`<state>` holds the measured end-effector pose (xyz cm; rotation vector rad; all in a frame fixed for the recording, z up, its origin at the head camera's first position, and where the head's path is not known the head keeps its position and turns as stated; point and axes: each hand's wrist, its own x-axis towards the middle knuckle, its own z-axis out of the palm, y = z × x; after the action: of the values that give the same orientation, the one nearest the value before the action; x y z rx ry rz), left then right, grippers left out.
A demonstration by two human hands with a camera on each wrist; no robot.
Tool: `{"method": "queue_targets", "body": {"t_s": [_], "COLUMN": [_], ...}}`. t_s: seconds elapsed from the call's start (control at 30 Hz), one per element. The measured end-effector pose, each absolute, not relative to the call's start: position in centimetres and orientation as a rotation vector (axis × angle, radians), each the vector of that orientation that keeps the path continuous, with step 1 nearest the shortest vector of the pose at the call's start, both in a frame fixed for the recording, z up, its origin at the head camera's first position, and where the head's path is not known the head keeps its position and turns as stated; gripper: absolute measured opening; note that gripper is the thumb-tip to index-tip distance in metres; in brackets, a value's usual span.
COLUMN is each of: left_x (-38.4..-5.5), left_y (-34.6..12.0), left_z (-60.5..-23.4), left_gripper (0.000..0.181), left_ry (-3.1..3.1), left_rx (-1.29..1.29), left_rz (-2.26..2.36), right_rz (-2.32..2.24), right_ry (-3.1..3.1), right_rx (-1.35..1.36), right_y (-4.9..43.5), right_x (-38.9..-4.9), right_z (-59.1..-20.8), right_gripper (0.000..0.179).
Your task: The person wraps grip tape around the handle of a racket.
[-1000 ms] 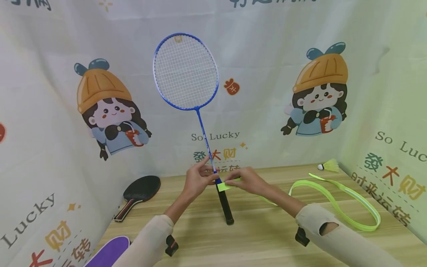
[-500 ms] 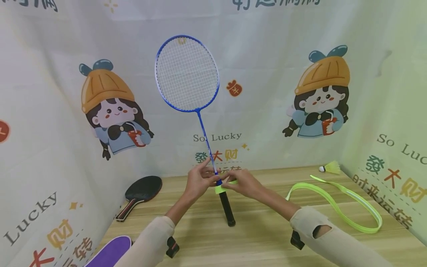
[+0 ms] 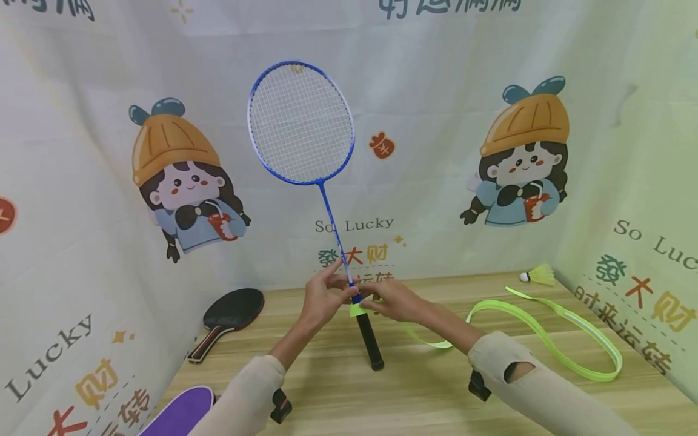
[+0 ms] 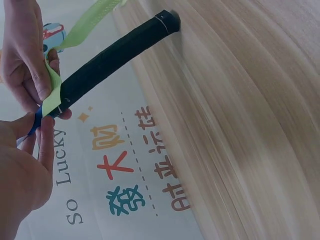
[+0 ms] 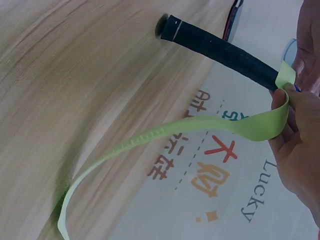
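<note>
A blue-and-white badminton racket (image 3: 301,124) stands tilted, head up, its black handle (image 3: 369,342) pointing down at the wooden table. My left hand (image 3: 323,301) grips it where the shaft meets the handle. A yellow-green grip tape (image 4: 51,100) lies around the handle's upper end. My right hand (image 3: 400,303) pinches this tape against the handle, close to the left fingertips. From there the tape's free length (image 5: 200,123) curves away toward the table in the right wrist view. The fingers partly hide the wrapped spot. Whether the handle's butt touches the table, I cannot tell.
The long yellow-green tape (image 3: 545,330) loops across the table's right side. Behind it lies a yellow shuttlecock (image 3: 538,274). At left are a black table tennis paddle (image 3: 233,309) and a purple, white-edged object (image 3: 182,412), partly cut off. A printed cloth (image 3: 425,200) encloses the table.
The tape end, earlier sticking out flat across the handle, now wraps against it. My right hand has moved slightly left and down, closer to the handle. The left hand keeps its grip.
</note>
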<state>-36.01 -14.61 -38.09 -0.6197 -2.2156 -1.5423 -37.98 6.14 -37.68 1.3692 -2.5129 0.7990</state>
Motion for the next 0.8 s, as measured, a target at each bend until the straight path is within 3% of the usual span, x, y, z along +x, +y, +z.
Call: {"method": "queue_targets", "body": {"t_s": [0.3, 0.43, 0.53, 0.8], "left_x": [-35.4, -35.1, -34.8, -33.7], "left_y": [-15.4, -15.2, -14.7, -13.2], "left_z": [-38.6, -39.9, -40.8, -42.0], "left_gripper": [0.098, 0.097, 0.086, 0.031], "left_ry": [-2.278, -2.244, -2.19, -2.057], "left_rx": [-0.765, -0.78, -0.71, -0.488], "left_rz": [-1.6, -1.639, -1.544, -1.471], "right_rz": [0.856, 0.879, 0.886, 0.912], "right_ry": [-2.561, -2.579, -2.582, -2.546], "right_rx": [1.396, 1.376, 1.364, 1.354], "right_y": [6.4, 6.6, 6.7, 7.0], "right_x": [-38.2, -38.2, -38.2, -38.6], "right_z": [-37.5, -37.6, -37.8, -38.0], "right_gripper": [0.03, 0.029, 0.028, 0.029]}}
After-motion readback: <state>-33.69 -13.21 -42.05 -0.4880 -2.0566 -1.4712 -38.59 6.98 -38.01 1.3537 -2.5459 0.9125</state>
